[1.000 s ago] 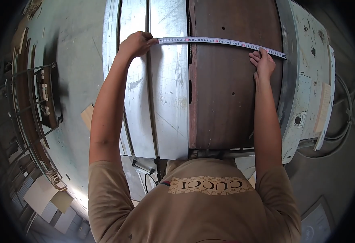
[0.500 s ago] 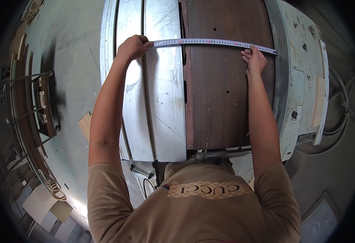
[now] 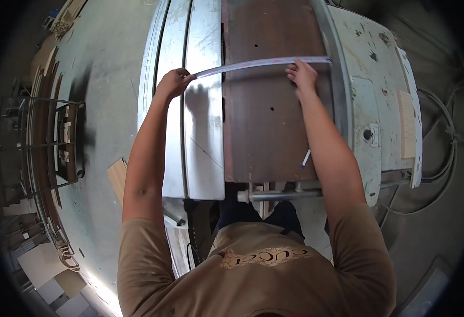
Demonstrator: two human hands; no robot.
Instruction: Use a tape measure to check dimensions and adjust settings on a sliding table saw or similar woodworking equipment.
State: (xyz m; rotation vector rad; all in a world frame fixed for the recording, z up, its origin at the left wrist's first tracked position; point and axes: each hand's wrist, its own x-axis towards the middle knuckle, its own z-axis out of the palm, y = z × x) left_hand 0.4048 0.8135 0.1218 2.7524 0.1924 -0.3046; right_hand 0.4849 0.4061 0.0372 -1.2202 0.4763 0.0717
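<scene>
A white measuring tape (image 3: 253, 64) with printed marks stretches between my hands, bowing slightly upward in the picture. My left hand (image 3: 173, 83) pinches its left end above the silver metal table (image 3: 203, 158), and casts a shadow there. My right hand (image 3: 302, 75) has its fingers bent round the tape near the right end, over a brown panel (image 3: 263, 137). The tape's right end runs past that hand to the grey metal rail (image 3: 337, 90) along the panel's right side. Blur hides the tape's fine marks.
A pen (image 3: 306, 158) lies on the brown panel beside my right forearm. Right of the rail is a worn, pale machine top (image 3: 366, 111), with cables (image 3: 448, 132) beyond it. On the floor at left stands a rack (image 3: 41, 137) of long boards. A round bar (image 3: 279, 195) crosses the panel's near edge.
My left hand has come nearer and its end of the tape now looks raised off the silver table. The view has shifted, and the pen shows more plainly.
</scene>
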